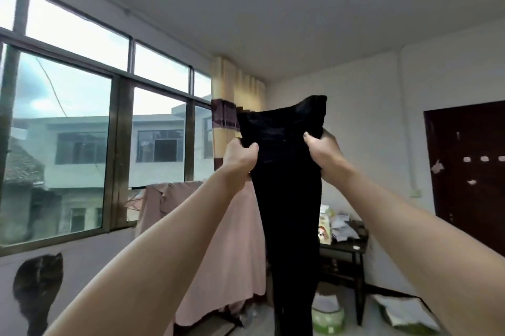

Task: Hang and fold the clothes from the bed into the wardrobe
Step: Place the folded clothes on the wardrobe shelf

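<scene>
Trousers: I hold a pair of black trousers up in the air in front of me, at the height of my face; the legs hang straight down together.
Left hand: my left hand grips the left side of the upper part, fingers curled round the cloth, thumb on the front.
Right hand: my right hand grips the right side in the same way, a little higher.
Step, as I judge it: I am spreading the garment to see its shape before I fold or hang it.
How to do it well: I think both hands should keep the same height, so the waist is level and the two legs lie one upon the other without a twist.
Behind: a pink cloth hangs over a rack, just behind the trousers.
Further: a dark small table with papers stands to the right, and a big window is on the left.
Wardrobe and bed: I cannot see them here.
</scene>
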A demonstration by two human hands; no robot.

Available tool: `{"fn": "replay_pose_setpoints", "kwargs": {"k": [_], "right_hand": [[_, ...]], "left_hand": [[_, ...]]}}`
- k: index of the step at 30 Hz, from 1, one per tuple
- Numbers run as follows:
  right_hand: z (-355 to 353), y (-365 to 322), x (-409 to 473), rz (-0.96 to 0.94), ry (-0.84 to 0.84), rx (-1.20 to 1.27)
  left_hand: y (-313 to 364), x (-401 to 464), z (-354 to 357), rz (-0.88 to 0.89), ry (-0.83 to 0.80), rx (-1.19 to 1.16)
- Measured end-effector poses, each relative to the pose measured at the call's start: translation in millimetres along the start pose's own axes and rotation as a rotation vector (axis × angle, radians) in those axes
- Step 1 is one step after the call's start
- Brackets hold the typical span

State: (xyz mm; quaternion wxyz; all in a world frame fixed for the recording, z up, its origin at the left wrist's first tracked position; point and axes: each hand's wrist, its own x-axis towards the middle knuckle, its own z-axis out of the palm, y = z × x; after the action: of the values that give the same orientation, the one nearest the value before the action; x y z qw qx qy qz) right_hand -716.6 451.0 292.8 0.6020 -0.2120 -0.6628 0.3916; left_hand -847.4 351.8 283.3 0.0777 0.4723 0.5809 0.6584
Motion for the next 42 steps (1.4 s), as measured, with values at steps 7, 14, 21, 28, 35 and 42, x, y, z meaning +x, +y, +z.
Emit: {"fn": "replay_pose_setpoints", "kwargs": {"k": [7,14,21,28,35,42], "right_hand": [[-43,104,-35,0.153,-0.111,-0.105],[-59,180,-123,0.271,-0.433,-0.056],[-55,227,-171,0.442,-0.497,-0.011],[-44,240,-180,0.583,-0.561,0.069],[-16,223,-162,0.587,-0.768,0.026],[-12,216,-154,0.598,-0.899,0.078]], "left_hand": [[-72,-32,58,-0.382,-0.079,-0.290],[-130,-81,87,-0.689,-0.303,-0.449],[-159,-96,66,-0.853,-0.826,-0.244],[-180,-61,-25,-0.553,-0.460,-0.024],[-190,-57,-45,-0.061,-0.584,0.566],[-216,-69,-12,-0.008,-0.753,0.873]]}}
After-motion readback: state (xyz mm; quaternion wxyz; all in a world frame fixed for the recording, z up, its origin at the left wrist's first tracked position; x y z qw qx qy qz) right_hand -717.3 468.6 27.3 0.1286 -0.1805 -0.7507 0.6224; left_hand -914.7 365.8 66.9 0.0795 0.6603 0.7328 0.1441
